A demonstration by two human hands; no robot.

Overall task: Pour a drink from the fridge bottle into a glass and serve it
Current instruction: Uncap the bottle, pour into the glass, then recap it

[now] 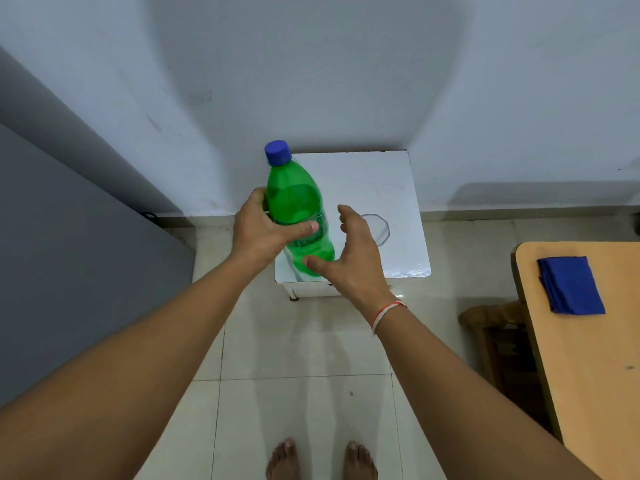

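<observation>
A green plastic bottle (298,206) with a blue cap stands upright over the left part of a small white table (374,178). My left hand (263,230) is wrapped around the bottle's middle, thumb across the front. My right hand (349,251) is spread open just right of the bottle's lower part, thumb near its base, holding nothing. A clear empty glass (379,228) stands on the white table right behind my right hand, partly hidden by the fingers.
A grey fridge side (69,237) fills the left. A wooden table (585,358) with a folded blue cloth (571,285) is at the right, with a wooden stool (491,323) beside it. Pale wall behind, tiled floor and my bare feet below.
</observation>
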